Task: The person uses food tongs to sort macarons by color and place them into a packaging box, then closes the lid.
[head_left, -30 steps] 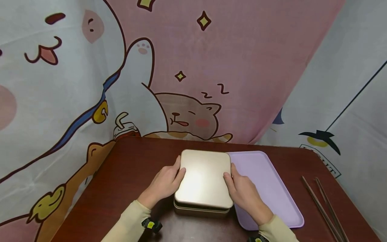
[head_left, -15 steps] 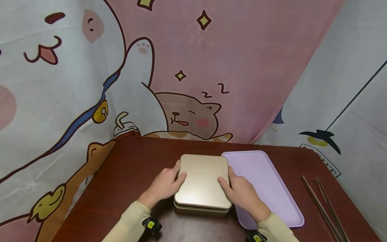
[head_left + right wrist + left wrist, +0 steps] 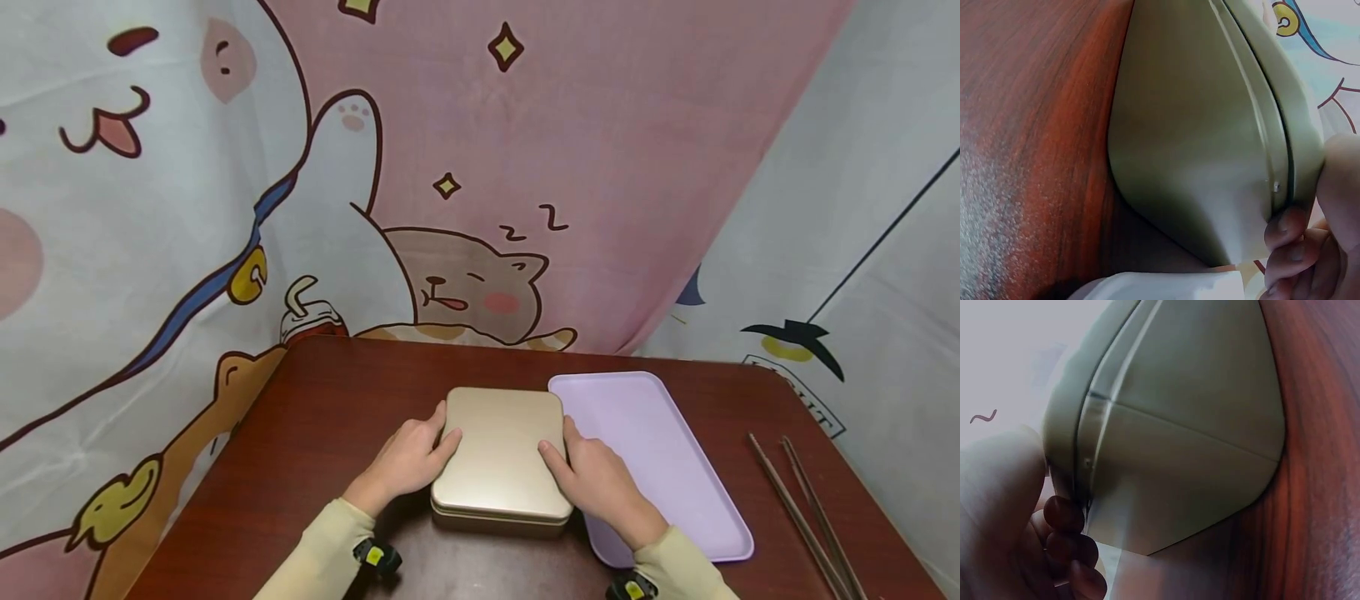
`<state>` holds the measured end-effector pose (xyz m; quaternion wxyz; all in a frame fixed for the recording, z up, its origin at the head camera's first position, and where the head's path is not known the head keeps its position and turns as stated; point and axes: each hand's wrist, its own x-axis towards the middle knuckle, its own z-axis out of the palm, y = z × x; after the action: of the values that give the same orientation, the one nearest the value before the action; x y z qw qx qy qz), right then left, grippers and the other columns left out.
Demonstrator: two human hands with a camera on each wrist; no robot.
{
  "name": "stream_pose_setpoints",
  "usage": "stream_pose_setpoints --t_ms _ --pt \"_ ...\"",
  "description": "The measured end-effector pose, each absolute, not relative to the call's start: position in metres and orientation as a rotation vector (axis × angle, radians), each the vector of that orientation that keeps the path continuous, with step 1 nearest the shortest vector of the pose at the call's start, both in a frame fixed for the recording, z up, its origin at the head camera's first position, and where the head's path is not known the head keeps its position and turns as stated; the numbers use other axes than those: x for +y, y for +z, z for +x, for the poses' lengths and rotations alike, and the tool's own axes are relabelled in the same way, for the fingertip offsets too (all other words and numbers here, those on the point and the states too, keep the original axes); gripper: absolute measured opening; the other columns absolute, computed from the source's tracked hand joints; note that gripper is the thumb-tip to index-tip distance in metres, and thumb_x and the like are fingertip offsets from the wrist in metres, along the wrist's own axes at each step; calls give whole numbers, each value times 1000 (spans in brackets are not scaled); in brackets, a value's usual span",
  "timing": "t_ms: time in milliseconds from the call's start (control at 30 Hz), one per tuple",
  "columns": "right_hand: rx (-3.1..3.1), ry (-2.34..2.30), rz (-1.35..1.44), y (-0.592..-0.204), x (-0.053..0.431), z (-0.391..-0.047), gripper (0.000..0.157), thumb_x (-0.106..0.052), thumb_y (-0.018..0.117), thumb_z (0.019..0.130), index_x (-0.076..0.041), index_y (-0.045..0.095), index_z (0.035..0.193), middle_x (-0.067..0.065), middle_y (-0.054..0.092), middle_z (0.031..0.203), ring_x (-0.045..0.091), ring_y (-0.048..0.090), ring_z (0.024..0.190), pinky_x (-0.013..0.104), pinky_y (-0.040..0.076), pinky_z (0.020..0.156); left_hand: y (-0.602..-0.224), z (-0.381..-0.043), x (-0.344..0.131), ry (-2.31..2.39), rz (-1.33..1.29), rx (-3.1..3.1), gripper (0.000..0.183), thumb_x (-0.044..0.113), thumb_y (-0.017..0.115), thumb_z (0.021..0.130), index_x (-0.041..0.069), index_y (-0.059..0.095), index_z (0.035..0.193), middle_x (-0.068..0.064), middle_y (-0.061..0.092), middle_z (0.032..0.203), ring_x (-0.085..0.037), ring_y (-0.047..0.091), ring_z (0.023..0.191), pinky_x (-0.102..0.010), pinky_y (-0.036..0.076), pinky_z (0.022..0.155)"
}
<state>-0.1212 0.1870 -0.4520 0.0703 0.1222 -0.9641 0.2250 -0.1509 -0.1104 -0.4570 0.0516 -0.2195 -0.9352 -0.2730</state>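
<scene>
A gold-coloured rectangular tin (image 3: 498, 526) stands on the table with its flat lid (image 3: 501, 454) on top. My left hand (image 3: 405, 460) holds the lid's left edge, thumb on the top face and fingers at the side. On the opposite edge my right hand (image 3: 606, 483) grips in the same way. In the left wrist view the tin's wall (image 3: 1191, 431) shows a vertical seam, with curled fingertips at the lid's rim. The right wrist view shows the lid's rim (image 3: 1300, 125) sitting close above the tin's raised bead. The tin's inside is hidden by the lid.
A lilac tray (image 3: 660, 467) lies just right of the tin, partly behind my right hand. Farther right, long metal tongs (image 3: 806, 517) lie near the edge of the dark red wooden table (image 3: 337, 392). A printed cartoon cloth (image 3: 637, 167) hangs behind the table.
The lid has come down and level onto the tin, closing the gap at its front. The right thumb has slid slightly inward over the lid's top. The left hand has barely moved.
</scene>
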Motion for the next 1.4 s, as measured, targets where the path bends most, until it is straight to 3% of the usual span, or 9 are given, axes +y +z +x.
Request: stream_pose_setpoints --t_ms 167,367,600,900,1133,1400 --pt "-2918 675 353 -453 187 -120 72 -38 59 107 19 43 148 37 70 115 45 73 99 60 59 82 -458 -151 -110 -842 -660 -2844 66 35 55 109 -15 45 151 -27 75 107 -30 76 98 -45 64 81" --pt "-2938 651 348 -454 186 -118 72 -38 59 106 16 42 151 35 71 113 45 74 97 60 59 79 -460 -152 -109 -799 -641 -2861 66 37 53 109 -13 46 151 -27 73 117 -33 75 100 -48 63 79" --pt "-2919 622 362 -455 185 -117 73 -39 61 105 14 43 151 33 73 106 43 75 91 58 60 74 -461 -150 -110 -696 -617 -2905 65 40 51 109 -9 47 152 -23 76 105 -33 75 91 -44 59 62" --pt "-2913 600 365 -454 184 -116 74 -42 63 104 11 45 152 30 74 102 42 75 88 57 60 73 -458 -147 -111 -740 -600 -2921 63 36 53 109 -9 47 152 -26 73 122 -35 75 99 -48 60 65" --pt "-2891 597 376 -453 183 -115 74 -42 65 103 12 47 151 29 75 96 41 75 85 55 60 70 -456 -145 -111 -644 -578 -2973 64 42 47 111 -4 45 156 -21 76 103 -31 74 89 -41 52 54" --pt "-2867 585 378 -453 181 -113 74 -41 67 102 12 48 150 27 75 91 40 75 81 55 60 67 -459 -143 -113 -755 -588 -2955 63 39 49 111 -6 45 155 -24 74 116 -33 74 98 -43 57 62"
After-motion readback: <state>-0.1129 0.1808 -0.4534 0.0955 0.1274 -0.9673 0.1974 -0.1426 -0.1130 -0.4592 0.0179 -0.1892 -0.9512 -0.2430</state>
